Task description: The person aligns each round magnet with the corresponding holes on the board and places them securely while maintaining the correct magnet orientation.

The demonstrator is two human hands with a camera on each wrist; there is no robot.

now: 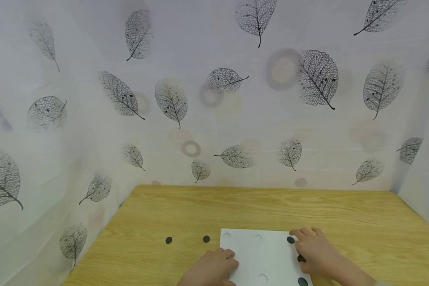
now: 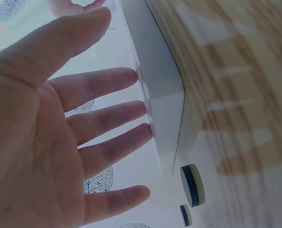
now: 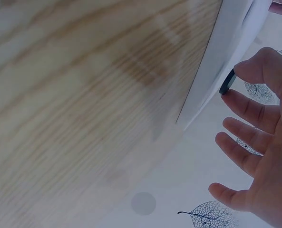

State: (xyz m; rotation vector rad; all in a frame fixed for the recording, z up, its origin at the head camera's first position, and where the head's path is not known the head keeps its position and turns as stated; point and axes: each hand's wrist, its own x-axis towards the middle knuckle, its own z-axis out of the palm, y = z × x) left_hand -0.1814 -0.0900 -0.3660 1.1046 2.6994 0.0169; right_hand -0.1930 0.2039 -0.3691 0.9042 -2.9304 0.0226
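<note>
A white board (image 1: 268, 258) with shallow round recesses lies on the table. My left hand (image 1: 209, 268) rests at its left side; in the left wrist view the nearly straight fingers touch the board's edge (image 2: 164, 95), and the palm holds nothing. On the board's right side, my right hand (image 1: 318, 254) pinches a small black disc (image 3: 228, 82) between thumb and index finger, tilted over the board. The other right fingers are spread. Along that same side sit two more discs, a far one (image 1: 290, 240) and a near one (image 1: 302, 281).
Left of the board, two loose black discs, one nearer (image 1: 206, 238) and one farther (image 1: 169, 240), lie on the wood-grain table (image 1: 146, 214). A pale curtain (image 1: 186, 51) with leaf prints hangs behind and at both sides of the table.
</note>
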